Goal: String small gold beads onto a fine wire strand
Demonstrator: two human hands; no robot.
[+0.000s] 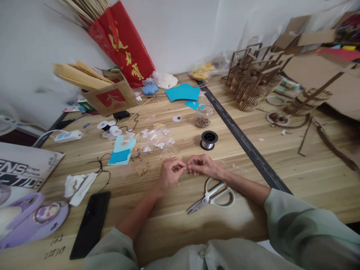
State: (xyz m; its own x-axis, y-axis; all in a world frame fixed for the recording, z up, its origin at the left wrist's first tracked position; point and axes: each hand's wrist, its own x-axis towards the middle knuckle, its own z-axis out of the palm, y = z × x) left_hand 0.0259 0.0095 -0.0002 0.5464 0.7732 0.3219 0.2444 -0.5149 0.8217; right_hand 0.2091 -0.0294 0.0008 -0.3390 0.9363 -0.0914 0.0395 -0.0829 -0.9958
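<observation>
And there they were, both hands in close, meeting just above the tabletop (163, 227)! The left hand (172, 171) had its thumb and forefinger pressed together, and the right hand (203, 166) matched it, tip to tip or very nearly so. Whatever those fingers pinched was too small to make out. Just below the left hand, a gold chain (177, 186) hung down; whether the left fingers gripped it, I couldn't tell.

Right beside, the scissors (207, 196) lay with blades almost together, handles tucked near the right forearm. Beyond the right hand stood the spool (208, 145), wound with pale thread, and behind that the jar (203, 122) of mixed beads.

Over by the left hand, gold beads (143, 170) sat in a small packet, with silver pieces (161, 144) scattered in clear bags farther back. Blue cards (120, 156) lay to the left of those, and the phone (90, 225) rested dark-screened, well apart from the left hand. At the back right, wooden baskets (247, 92) stood clustered past the black strip (242, 135).
</observation>
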